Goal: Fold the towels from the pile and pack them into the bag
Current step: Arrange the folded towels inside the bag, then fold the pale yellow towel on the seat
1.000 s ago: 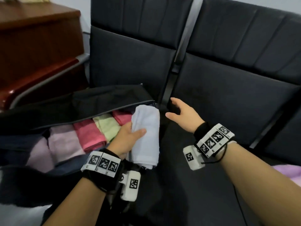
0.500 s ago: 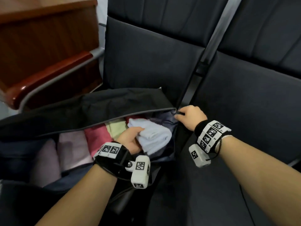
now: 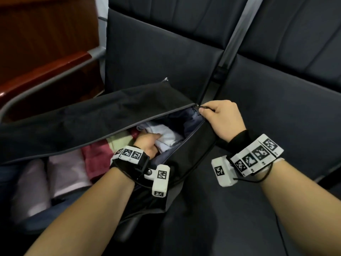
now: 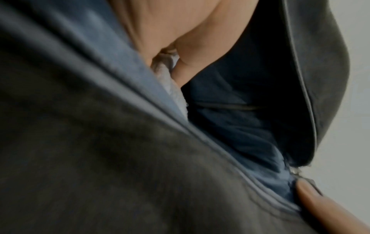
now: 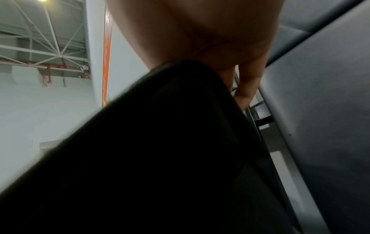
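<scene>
A black bag [image 3: 114, 117] is laid open across dark padded seats [image 3: 276, 111], its zip mouth gaping. The white towel [image 3: 166, 137] is held inside the bag at its right end by the left hand [image 3: 147, 143], whose fingers are curled into the cloth; in the left wrist view a sliver of pale towel [image 4: 170, 82] is seen pressed between palm and blue lining. The bag's right corner, by the zipper end [image 3: 198, 106], is pinched by the right hand [image 3: 221, 119], probably on the zip pull, though blur hides the exact hold. Folded towels in maroon [image 3: 96, 159], pale green [image 3: 120, 143] and pale pink [image 3: 64, 170] are packed in a row further left in the bag. A wooden armrest [image 3: 46, 78] is seen at the upper left.
</scene>
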A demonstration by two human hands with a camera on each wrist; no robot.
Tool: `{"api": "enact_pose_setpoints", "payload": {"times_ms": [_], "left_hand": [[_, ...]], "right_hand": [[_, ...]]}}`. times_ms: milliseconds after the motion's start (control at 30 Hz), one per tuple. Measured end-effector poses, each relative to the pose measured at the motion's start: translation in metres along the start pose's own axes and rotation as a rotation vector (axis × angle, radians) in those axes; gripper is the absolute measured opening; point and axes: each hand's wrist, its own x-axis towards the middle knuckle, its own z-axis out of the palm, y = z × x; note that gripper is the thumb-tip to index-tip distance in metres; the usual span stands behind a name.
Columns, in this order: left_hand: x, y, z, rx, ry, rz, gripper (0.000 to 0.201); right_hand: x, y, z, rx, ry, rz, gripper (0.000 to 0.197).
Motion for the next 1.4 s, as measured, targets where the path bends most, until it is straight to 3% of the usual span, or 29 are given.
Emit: {"api": "enact_pose_setpoints", "payload": {"times_ms": [67,167,400,533,633,700,800,933,1033,1100,1167,1233,1300,1400], "left_hand": [[0.004,-0.001,0.012,-0.127,-0.098,0.006,0.017],[0.014,0.006,0.03,-0.199,-0.044,0.06,0.023],[0.04,0.006,0.035,-0.01,-0.031,0.034,0.028],[0.055,-0.006,0.032,0.236,-0.056,0.019,0.038],[0.058,-0.009,0.03,0.299,-0.073,-0.027,0.047],[0.05,-0.003,0.033,0.344,-0.126,-0.051,0.044],[0.025,0.008,0.039,0.349,-0.071,-0.086,0.023],[-0.017,0.021,0.046,0.334,-0.07,-0.131,0.032],[-0.064,0.023,0.068,0.508,-0.039,0.049,0.026],[-0.098,0.008,0.091,0.681,-0.067,0.234,0.007],[-0.124,-0.014,0.118,0.896,-0.066,0.457,0.033],[-0.153,-0.04,0.152,1.093,-0.054,0.637,0.04],[-0.177,-0.075,0.191,1.158,-0.137,0.676,0.035],[-0.209,-0.143,0.247,1.199,-0.33,0.608,0.027]], "right_hand": [[0.0,-0.002,0.002,0.065,0.03,0.0,0.017],[0.001,-0.005,0.005,0.15,0.086,-0.027,0.016],[0.001,0.006,0.01,0.19,0.073,-0.017,0.015],[-0.002,0.015,0.019,0.168,0.041,0.0,0.017],[-0.006,0.025,0.028,0.129,0.007,0.045,0.018],[-0.008,0.028,0.029,0.12,0.001,0.06,0.019],[-0.013,0.027,0.026,0.066,-0.102,0.08,0.028],[-0.045,0.029,0.008,0.078,-0.144,0.139,0.046],[-0.091,0.042,-0.017,0.129,-0.109,0.194,0.045],[-0.13,0.058,-0.037,0.135,-0.095,0.229,0.044],[-0.172,0.08,-0.058,0.129,-0.078,0.274,0.043],[-0.214,0.106,-0.082,0.121,-0.055,0.341,0.044],[-0.259,0.134,-0.107,0.124,-0.016,0.413,0.044],[-0.327,0.177,-0.143,0.118,0.041,0.519,0.045]]}}
